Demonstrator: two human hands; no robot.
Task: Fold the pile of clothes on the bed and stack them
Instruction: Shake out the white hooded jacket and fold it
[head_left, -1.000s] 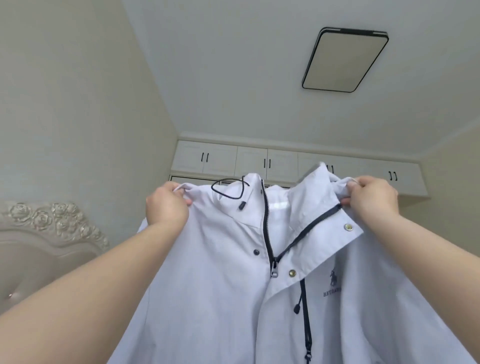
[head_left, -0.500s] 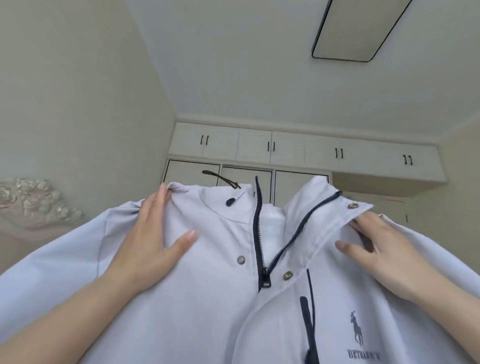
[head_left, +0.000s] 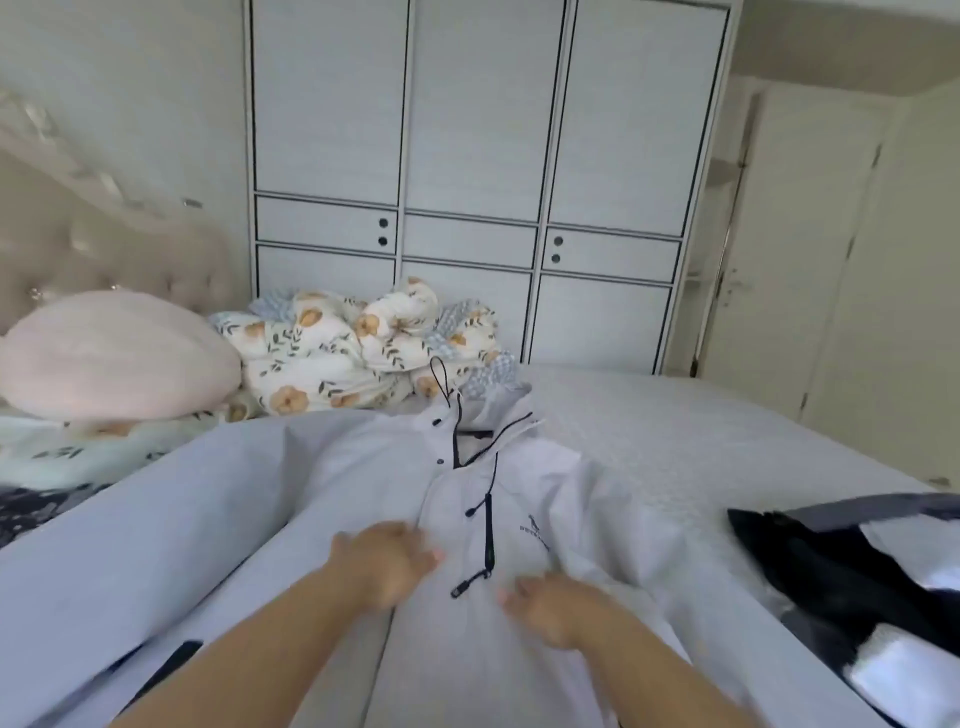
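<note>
Wardrobe doors back the bed (head_left: 701, 431), where the jacket (head_left: 363, 483) lies front up, collar far, hem near. Left hand (head_left: 382, 564) and right hand (head_left: 548, 608) press its chest, fingers loosely spread, either side of the zip; the left sleeve is nearer the left hand.

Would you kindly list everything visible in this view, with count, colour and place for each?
jacket: one, white with dark zip and cords, spread front up on the bed
bed: one, pale grey cover, fills the foreground
quilt: one, white floral, bunched at the far edge
pillow: one, pink, far left
headboard: one, beige tufted, left
dark garment: one, black and grey, right edge
wardrobe: one, white, behind the bed
door: one, cream, right
left hand: resting on the jacket
right hand: resting on the jacket
</note>
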